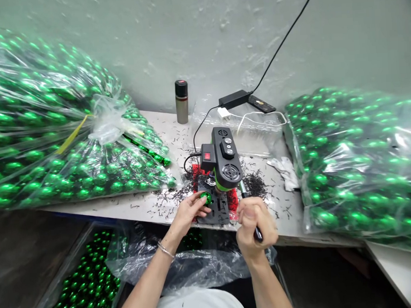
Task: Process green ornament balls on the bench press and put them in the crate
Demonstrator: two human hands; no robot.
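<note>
A shiny green ball (205,198) sits in the fingers of my left hand (188,212), just in front of a small black bench machine (227,157). The machine has a red switch, round vents and a green band at its lower end. It stands on a dark slotted base plate (218,213) over a red mat (232,201). My right hand (255,221) is wrapped round the machine's lever handle (258,234), whose black end sticks out below the fist. The ball's underside is hidden by my fingers.
Large clear bags of green balls lie left (85,169) and right (344,165). A bottle (181,102), a power adapter (235,98) and a white cable (261,114) are behind. Black scraps (257,184) litter the table. Below left stands a bin of balls (84,284).
</note>
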